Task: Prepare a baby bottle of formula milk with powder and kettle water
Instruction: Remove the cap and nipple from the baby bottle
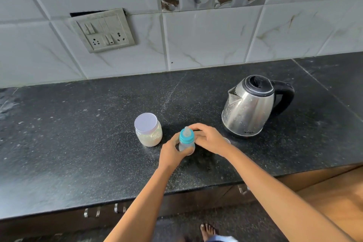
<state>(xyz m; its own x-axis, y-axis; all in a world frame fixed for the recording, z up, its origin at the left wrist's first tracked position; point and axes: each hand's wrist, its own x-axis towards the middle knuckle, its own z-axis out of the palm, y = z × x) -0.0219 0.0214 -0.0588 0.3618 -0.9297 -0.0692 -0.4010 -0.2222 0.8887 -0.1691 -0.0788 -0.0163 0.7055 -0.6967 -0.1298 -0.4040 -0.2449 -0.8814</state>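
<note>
A small clear baby bottle (186, 146) with a teal collar (186, 137) and a clear teat stands on the black counter (78, 143). My left hand (170, 153) wraps around the bottle's body from the left. My right hand (210, 139) rests against the collar from the right, fingers curled behind it. A clear jar of pale powder (148, 132) with a white lid stands just left of the bottle. The steel kettle (249, 108), black lid shut and handle pointing right, stands to the right. A clear round cap (227, 140) peeks out behind my right wrist.
The tiled wall with a switch and socket plate (103, 30) rises behind the counter. The counter's front edge runs below my forearms, with drawer handles (92, 212) under it. A bare foot (208, 231) shows on the floor.
</note>
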